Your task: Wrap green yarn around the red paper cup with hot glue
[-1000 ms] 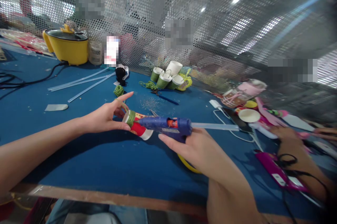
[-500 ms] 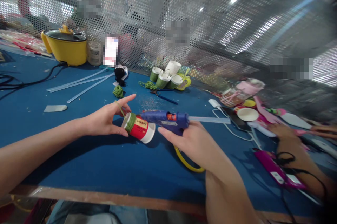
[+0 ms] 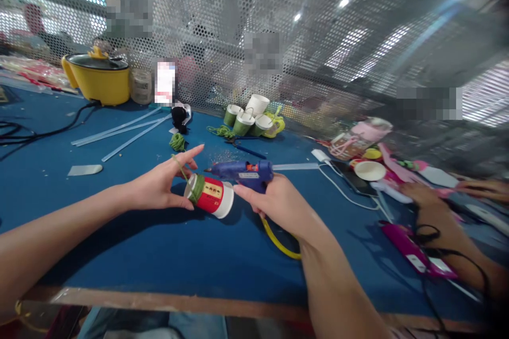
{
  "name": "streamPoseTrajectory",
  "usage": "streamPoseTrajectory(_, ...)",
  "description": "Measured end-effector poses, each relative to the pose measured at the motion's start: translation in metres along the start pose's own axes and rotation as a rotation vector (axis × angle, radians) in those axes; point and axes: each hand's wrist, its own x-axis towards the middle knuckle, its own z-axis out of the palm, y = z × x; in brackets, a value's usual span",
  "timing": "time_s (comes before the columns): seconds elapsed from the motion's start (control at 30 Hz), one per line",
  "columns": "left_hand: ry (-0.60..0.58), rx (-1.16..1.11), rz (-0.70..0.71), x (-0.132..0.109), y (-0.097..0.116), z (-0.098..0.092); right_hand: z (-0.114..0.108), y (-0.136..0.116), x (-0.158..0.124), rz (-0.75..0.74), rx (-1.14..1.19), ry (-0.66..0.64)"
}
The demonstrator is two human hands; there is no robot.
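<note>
Tilted on its side, a small paper cup (image 3: 210,194) with a red label is held by its base end in my left hand (image 3: 163,182). Green yarn (image 3: 194,189) wraps that end, and a strand runs up over the fingers. My left index finger points outward while the thumb presses the cup. My right hand (image 3: 280,198) grips a blue hot glue gun (image 3: 242,170), whose nozzle lies just above the yarn-wrapped part. A clear glue stick (image 3: 298,167) sticks out of its back. Whether the nozzle touches the yarn I cannot tell.
Behind are yarn-wrapped cups (image 3: 243,122), pliers (image 3: 246,149) and a green yarn ball (image 3: 177,141). A yellow pot (image 3: 101,79), loose glue sticks (image 3: 131,137) and a phone (image 3: 164,81) stand at the back left. At right, another person's arm (image 3: 441,227) rests near a purple box (image 3: 411,249).
The glue gun has shifted left and slightly up, so its nozzle now lies above the yarn and more of the cup's label shows. My left hand keeps its hold on the cup.
</note>
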Motion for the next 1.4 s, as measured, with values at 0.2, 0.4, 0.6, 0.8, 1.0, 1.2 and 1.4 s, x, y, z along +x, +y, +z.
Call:
streamPoseTrajectory(0.2,0.01,-0.014,-0.055,0.003,0.0,-0.001,-0.003,0.029,0.03,0.05,0.309,0.217)
streamPoseTrajectory(0.4,0.035,-0.014,-0.045,0.004,0.001,-0.002,-0.002,0.063,0.065,0.14,0.051,0.332)
streamPoseTrajectory(0.6,0.054,-0.002,-0.057,0.004,0.003,0.001,0.005,0.081,0.079,0.164,-0.19,0.334)
streamPoseTrajectory(0.8,0.051,0.018,-0.073,0.003,0.005,0.003,0.006,0.045,0.061,0.017,-0.336,0.398)
streamPoseTrajectory(1.0,0.01,0.029,0.013,0.003,0.011,0.002,0.036,-0.03,0.029,-0.619,-0.216,0.041)
streamPoseTrajectory(1.2,-0.026,0.044,0.017,0.003,0.014,0.001,0.037,-0.041,0.027,-0.606,-0.093,-0.069)
streamPoseTrajectory(1.4,-0.05,0.067,0.002,0.003,0.013,0.002,0.021,-0.023,0.026,-0.376,0.135,-0.029)
